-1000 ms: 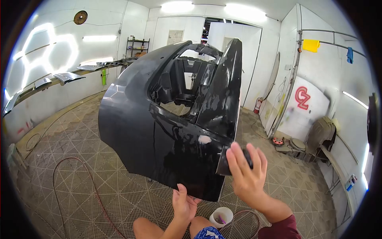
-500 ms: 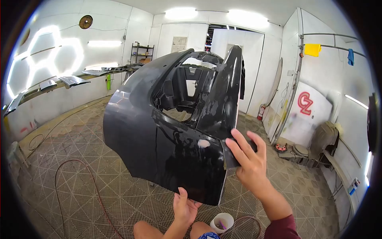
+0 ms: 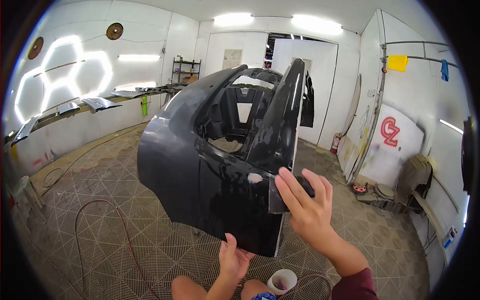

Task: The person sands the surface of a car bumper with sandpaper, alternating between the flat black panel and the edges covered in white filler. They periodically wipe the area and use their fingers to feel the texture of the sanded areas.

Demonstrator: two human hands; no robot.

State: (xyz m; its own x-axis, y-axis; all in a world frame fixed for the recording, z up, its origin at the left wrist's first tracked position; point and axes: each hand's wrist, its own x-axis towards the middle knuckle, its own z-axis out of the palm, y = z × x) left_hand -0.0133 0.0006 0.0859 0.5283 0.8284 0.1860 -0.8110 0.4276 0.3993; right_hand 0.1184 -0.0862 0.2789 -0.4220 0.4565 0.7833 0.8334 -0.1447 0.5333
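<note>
A large black car bumper cover (image 3: 170,160) stands in front of me, with wet-looking streaks and dull patches on its surface. My left hand (image 3: 234,260) grips its lower edge, thumb on the outer face and fingers behind. At its right edge, my right hand (image 3: 309,207) presses a dark grey sheet, which looks like sandpaper (image 3: 276,201), flat against the panel. The fingers are stretched over the sheet, and part of it is hidden under them. Just left of the sheet is a pale, bare spot (image 3: 255,178) on the black paint.
Between my knees and the panel stands a white bucket (image 3: 294,276) with something purple inside. A reddish hose (image 3: 120,225) curves over the patterned floor mat (image 3: 110,250). Panels lie along a ledge (image 3: 100,104) at left; a fire extinguisher (image 3: 336,143) stands at right.
My right hand has slid the sheet left, further onto the panel's face beside the pale spot. The left hand keeps its hold on the lower edge. The view has shifted slightly.
</note>
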